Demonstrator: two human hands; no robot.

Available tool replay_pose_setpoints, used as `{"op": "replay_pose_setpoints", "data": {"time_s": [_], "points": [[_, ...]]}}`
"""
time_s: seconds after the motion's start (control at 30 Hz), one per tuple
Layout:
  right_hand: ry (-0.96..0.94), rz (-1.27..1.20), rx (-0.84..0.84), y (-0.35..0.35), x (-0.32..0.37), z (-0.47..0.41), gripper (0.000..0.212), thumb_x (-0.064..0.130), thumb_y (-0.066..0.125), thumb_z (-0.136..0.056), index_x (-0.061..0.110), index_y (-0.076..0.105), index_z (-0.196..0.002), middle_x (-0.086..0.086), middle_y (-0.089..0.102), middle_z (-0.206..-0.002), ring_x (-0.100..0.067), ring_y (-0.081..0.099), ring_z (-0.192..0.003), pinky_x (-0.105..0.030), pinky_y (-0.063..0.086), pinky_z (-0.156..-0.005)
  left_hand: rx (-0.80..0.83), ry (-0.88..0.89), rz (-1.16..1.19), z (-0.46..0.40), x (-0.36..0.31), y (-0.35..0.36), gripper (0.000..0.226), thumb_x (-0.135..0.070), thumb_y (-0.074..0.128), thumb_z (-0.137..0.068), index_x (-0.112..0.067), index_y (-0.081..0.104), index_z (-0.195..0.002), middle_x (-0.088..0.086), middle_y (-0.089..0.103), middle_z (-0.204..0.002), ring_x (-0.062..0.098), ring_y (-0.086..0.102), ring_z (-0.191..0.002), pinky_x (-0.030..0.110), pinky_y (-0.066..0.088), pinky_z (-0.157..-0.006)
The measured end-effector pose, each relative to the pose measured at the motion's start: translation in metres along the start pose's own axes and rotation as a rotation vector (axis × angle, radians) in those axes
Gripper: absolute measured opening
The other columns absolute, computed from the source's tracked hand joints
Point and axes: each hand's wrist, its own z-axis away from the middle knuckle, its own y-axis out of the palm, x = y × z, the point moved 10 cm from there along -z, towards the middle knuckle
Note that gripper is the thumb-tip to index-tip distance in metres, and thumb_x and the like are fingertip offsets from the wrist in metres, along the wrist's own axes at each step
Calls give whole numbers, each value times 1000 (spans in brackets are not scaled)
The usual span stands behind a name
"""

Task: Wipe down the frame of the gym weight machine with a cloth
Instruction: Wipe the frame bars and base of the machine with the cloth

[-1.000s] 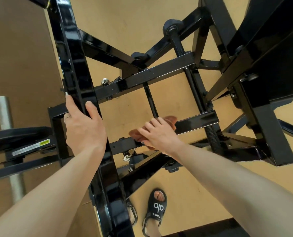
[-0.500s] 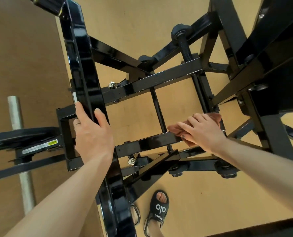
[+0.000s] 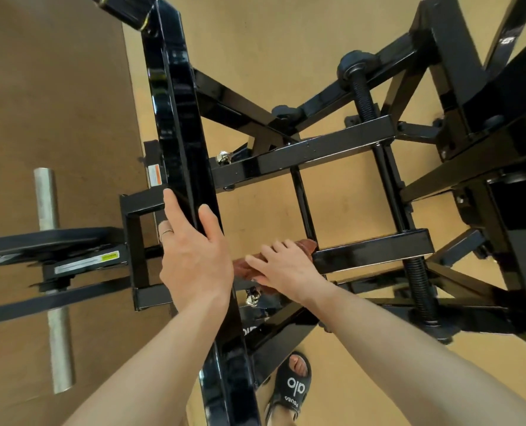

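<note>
- Two bare hands on the black machine frame (image 3: 317, 155)
- left hand (image 3: 194, 256) grips its tall upright bar
- right hand (image 3: 286, 267), fingers spread, presses the brown cloth (image 3: 306, 245) flat onto the lower crossbar (image 3: 375, 250)

Glossy black painted metal frame (image 3: 178, 118); dull bare steel peg (image 3: 48, 207); rust-brown cloth (image 3: 246, 267), possibly microfibre; matt floor (image 3: 55, 87).
</note>
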Motion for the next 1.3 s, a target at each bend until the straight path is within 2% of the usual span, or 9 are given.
{"op": "replay_pose_setpoints", "data": {"time_s": [0.27, 0.37, 0.47, 0.63, 0.73, 0.83, 0.93, 1.07, 1.3], "points": [[494, 94, 211, -51, -164, 117, 44, 60, 34, -105, 34, 47, -139, -1, 61, -125, -24, 58, -118, -41, 48, -102, 149, -43, 35, 1, 0, 0, 61, -49, 30, -108, -31, 7, -161, 11, 45, -148, 25, 61, -102, 38, 46, -78], [605, -15, 81, -96, -186, 111, 45, 60, 32, -105, 32, 52, -133, -2, 62, -111, -22, 61, -100, -41, 56, -89, 274, -71, 56, -15, -1, -3, 56, -45, 36, -107, -28, 10, -154, 13, 49, -142, 26, 60, -99, 45, 52, -90], [554, -82, -141, -143, -168, 66, 47, 57, 32, -106, 31, 47, -142, -4, 61, -118, -24, 60, -104, -39, 54, -89, 288, -71, 89, -53, -24, -11, 52, -44, 40, -107, -28, 15, -149, 14, 49, -140, 29, 59, -103, 50, 53, -93], [266, 39, -317, -188, -112, -33, 47, 55, 35, -106, 28, 48, -142, -8, 60, -127, -31, 56, -118, -45, 44, -99, 119, -33, 51, -97, -63, -2, 57, -44, 39, -107, -31, 14, -156, 15, 48, -138, 30, 59, -102, 46, 52, -87], [174, 167, -319, -180, -98, -89, 45, 52, 42, -105, 26, 49, -141, -11, 59, -129, -34, 54, -119, -48, 42, -101, 30, 5, 13, -99, -61, 3, 54, -43, 41, -107, -28, 20, -154, 12, 50, -118, 29, 58, -88, 40, 47, -74], [85, 249, -201, -143, -92, -131, 46, 49, 47, -104, 28, 45, -145, -11, 55, -140, -35, 48, -131, -50, 36, -111, 23, 0, 13, -101, -55, 5, 53, -44, 41, -107, -28, 21, -153, 14, 52, -126, 25, 55, -85, 38, 44, -72], [134, 162, -205, -130, -103, -144, 44, 49, 43, -106, 31, 42, -147, -10, 52, -144, -35, 43, -137, -51, 29, -118, 28, -10, 9, -104, -55, 8, 54, -46, 41, -106, -30, 20, -154, 16, 51, -136, 23, 54, -84, 39, 46, -72], [72, 145, -226, -134, -113, -137, 44, 50, 41, -106, 32, 42, -146, -8, 55, -140, -32, 49, -131, -47, 36, -112, 29, -32, 4, -104, -53, 7, 55, -47, 41, -106, -31, 19, -154, 18, 48, -143, 24, 53, -86, 42, 47, -75], [382, 210, -278, -153, -272, -11, 47, 48, 42, -105, 38, 33, -149, -3, 53, -129, -29, 44, -129, -49, 37, -114, 42, -48, 5, -101, -57, 5, 56, -45, 41, -106, -29, 20, -156, 20, 47, -145, 26, 54, -87, 40, 44, -73]]}}
